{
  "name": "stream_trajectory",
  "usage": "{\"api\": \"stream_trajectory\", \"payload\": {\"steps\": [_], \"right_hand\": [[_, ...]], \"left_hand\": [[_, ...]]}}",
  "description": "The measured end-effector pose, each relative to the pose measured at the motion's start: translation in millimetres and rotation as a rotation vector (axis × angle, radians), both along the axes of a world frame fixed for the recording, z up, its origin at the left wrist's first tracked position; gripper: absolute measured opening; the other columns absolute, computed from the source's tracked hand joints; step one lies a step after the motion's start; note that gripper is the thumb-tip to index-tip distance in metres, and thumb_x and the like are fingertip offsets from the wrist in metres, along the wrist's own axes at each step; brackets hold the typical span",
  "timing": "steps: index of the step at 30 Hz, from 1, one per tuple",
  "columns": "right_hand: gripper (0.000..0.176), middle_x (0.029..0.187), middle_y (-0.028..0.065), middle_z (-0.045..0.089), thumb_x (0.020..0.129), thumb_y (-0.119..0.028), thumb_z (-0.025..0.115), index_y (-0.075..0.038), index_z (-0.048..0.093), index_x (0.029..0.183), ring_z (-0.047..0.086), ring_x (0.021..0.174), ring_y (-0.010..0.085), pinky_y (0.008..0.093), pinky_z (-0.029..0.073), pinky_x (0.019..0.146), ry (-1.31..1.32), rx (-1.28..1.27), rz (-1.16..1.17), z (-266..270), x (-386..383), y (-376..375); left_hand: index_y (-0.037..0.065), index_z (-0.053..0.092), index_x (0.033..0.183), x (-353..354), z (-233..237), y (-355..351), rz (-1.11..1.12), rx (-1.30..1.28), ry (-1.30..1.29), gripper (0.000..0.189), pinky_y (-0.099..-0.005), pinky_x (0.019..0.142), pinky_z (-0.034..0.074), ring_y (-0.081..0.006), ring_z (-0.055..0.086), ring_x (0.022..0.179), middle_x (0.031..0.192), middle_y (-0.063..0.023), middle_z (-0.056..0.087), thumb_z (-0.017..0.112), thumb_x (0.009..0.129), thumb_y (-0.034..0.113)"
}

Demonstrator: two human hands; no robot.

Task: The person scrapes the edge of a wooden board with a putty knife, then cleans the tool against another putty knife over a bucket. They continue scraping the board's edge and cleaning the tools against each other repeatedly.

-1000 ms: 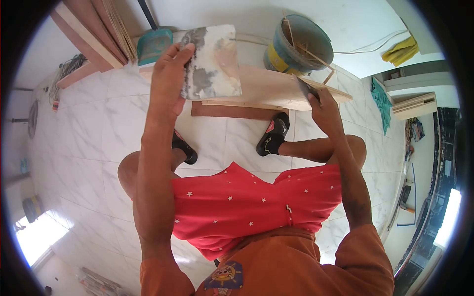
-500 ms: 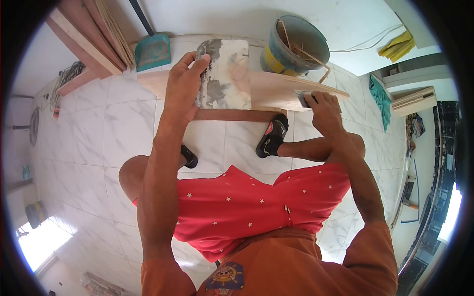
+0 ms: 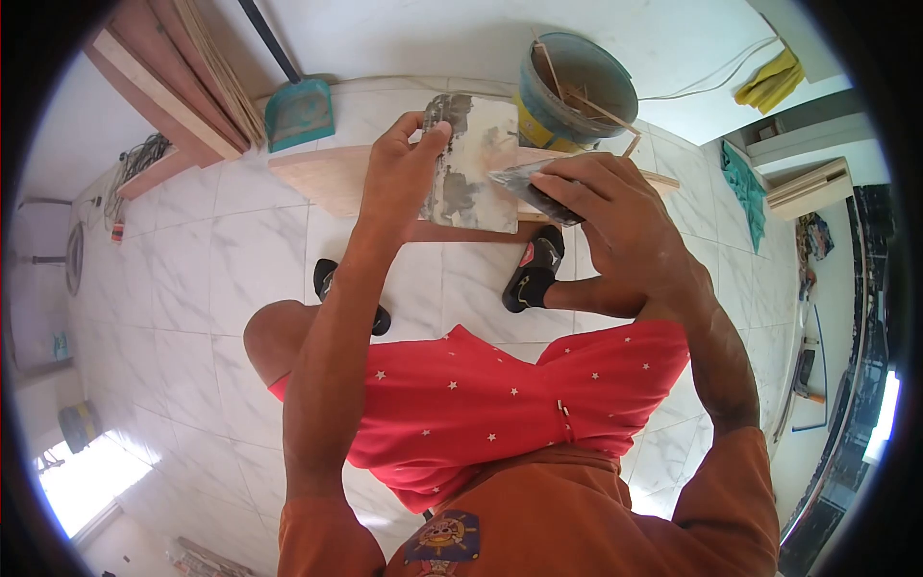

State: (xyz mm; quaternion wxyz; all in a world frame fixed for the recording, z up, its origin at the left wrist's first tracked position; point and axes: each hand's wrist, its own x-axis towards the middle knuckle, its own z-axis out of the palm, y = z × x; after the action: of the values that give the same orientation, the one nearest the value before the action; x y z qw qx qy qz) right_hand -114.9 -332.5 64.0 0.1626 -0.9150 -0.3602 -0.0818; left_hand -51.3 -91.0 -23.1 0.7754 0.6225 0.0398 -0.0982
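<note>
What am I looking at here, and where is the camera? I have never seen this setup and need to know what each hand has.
There is no machine: a person works with bare hands. The one picture comes from a camera on that person's head, looking down through a wide lens that bends the edges. The left hand holds up a flat board smeared with grey paste. The right hand holds a scraper, its blade at the board's right edge. Below, on the tiled floor, are a plank, a bucket with sticks in it and a dustpan.
</note>
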Motion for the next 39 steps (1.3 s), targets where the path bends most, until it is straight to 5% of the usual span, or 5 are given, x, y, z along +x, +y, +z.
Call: {"api": "stream_trajectory", "payload": {"steps": [6, 11, 14, 32, 39], "right_hand": [[0.051, 0.122, 0.0084, 0.064, 0.073, 0.004, 0.069, -0.007, 0.067, 0.123, 0.059, 0.116, 0.0310, 0.0444, 0.047, 0.101, 0.019, -0.130, 0.036, 0, -3, 0], [0.040, 0.116, 0.0113, 0.067, 0.084, 0.003, 0.063, -0.006, 0.068, 0.122, 0.062, 0.110, 0.0322, 0.0413, 0.049, 0.099, 0.243, -0.095, 0.029, 8, 13, -37], [0.029, 0.116, 0.0152, 0.068, 0.094, 0.001, 0.056, -0.005, 0.068, 0.119, 0.065, 0.102, 0.0324, 0.0424, 0.053, 0.090, 0.604, 0.060, -0.341, 0, 33, -64], [0.037, 0.110, 0.0083, 0.070, 0.081, 0.005, 0.059, -0.009, 0.071, 0.114, 0.063, 0.109, 0.0280, 0.0444, 0.049, 0.093, -0.071, -0.278, -0.320, -138, 64, -86], [0.040, 0.115, 0.0074, 0.069, 0.082, 0.004, 0.060, -0.009, 0.069, 0.118, 0.062, 0.110, 0.0278, 0.0434, 0.047, 0.093, 0.093, -0.271, -0.269, -112, 60, -98]], "left_hand": [[0.000, 0.065, 0.114, 3, -4, -10, 0.034, 0.037, -0.058, 0.027, -0.0246, 0.061, 0.046, -0.0053, 0.056, 0.069, 0.074, -0.0025, 0.065, 0.060, 0.099, 0.023], [0.001, 0.064, 0.115, 12, -16, -10, 0.095, 0.145, -0.063, 0.025, -0.0237, 0.067, 0.049, -0.0064, 0.059, 0.074, 0.088, -0.0024, 0.068, 0.061, 0.100, 0.021], [0.003, 0.064, 0.117, 16, -11, 4, 0.140, 0.176, -0.032, 0.024, -0.0234, 0.069, 0.052, -0.0071, 0.063, 0.077, 0.094, -0.0023, 0.069, 0.062, 0.100, 0.020], [0.000, 0.064, 0.114, 9, 8, 11, 0.162, -0.128, -0.014, 0.024, -0.0236, 0.066, 0.053, -0.0078, 0.063, 0.075, 0.090, -0.0040, 0.069, 0.062, 0.099, 0.019], [-0.001, 0.063, 0.115, 8, 4, 12, 0.148, -0.116, -0.024, 0.026, -0.0239, 0.067, 0.054, -0.0083, 0.064, 0.075, 0.091, -0.0048, 0.069, 0.062, 0.099, 0.019]]}}
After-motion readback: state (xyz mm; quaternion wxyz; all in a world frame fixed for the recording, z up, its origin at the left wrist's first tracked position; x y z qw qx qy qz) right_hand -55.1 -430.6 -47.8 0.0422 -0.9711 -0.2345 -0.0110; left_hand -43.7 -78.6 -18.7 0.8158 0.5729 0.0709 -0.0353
